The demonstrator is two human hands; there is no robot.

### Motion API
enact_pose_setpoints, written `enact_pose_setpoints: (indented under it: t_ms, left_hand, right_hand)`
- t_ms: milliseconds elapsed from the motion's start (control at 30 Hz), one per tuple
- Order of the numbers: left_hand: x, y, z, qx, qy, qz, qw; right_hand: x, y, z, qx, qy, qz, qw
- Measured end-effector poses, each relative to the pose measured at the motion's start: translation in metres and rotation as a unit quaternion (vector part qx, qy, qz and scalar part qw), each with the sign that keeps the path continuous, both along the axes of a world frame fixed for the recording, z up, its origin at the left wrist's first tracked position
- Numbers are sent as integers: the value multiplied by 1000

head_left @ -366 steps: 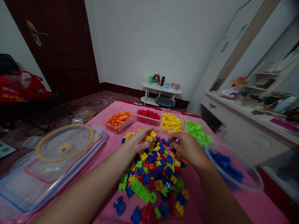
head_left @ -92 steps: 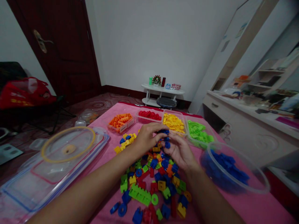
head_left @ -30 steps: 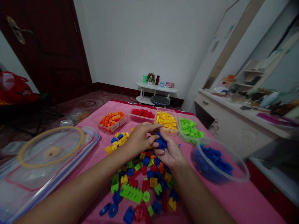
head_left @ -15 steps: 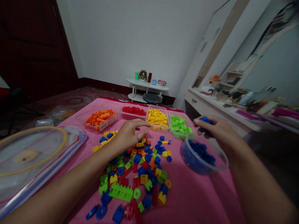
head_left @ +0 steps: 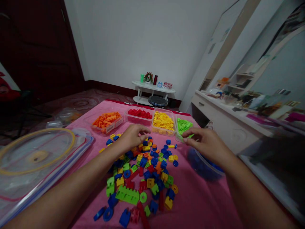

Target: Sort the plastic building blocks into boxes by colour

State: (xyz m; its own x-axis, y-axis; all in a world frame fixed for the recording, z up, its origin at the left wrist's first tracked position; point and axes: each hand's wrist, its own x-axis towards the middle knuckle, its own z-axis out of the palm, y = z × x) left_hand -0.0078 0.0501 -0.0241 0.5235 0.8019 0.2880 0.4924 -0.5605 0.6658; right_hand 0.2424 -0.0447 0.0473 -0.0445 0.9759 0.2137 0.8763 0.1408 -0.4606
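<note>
My left hand (head_left: 133, 137) hovers over the far part of a loose pile of toy building bricks (head_left: 152, 159), fingers curved, thumb apart, nothing seen in it. Above the left side of a round clear tub (head_left: 215, 170) of blue bricks hangs my right hand (head_left: 206, 141). Its thumb and fingers are apart with no brick visible between them, and the hand hides part of the tub. Just beyond its fingertips is a clear container of light green bricks (head_left: 184, 125). The pile mixes blue, green, yellow, orange and red pieces, including a long green brick (head_left: 128, 194).
Clear containers of orange bricks (head_left: 107, 121), red bricks (head_left: 140, 113) and yellow bricks (head_left: 163, 121) line the far side of the pink cloth (head_left: 190, 203). Stacked lids (head_left: 47, 159) lie at left. A white dresser (head_left: 214, 108) stands at right.
My right hand has let go of the blue brick it held and moved left, toward the green container. The left hand stays over the pile, its fingers more curled. The view has shifted slightly.
</note>
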Motion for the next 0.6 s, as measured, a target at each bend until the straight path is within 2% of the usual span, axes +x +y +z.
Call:
enact_pose_setpoints:
  t_ms: [167,300,500,600]
  left_hand:
    - [-7,10,-12,-18,42,-28,999]
    - [-18,19,-15,-19,54,-26,998]
    - [-30,27,-10,-29,91,-10,995]
    - [-32,24,-7,-63,102,-27,992]
  right_hand:
    - [-44,29,-15,-25,36,64,997]
    - [-72,36,-32,-43,44,122,991]
    - [-99,28,-62,-92,-112,152,978]
    - [-101,28,-78,-89,-140,155,974]
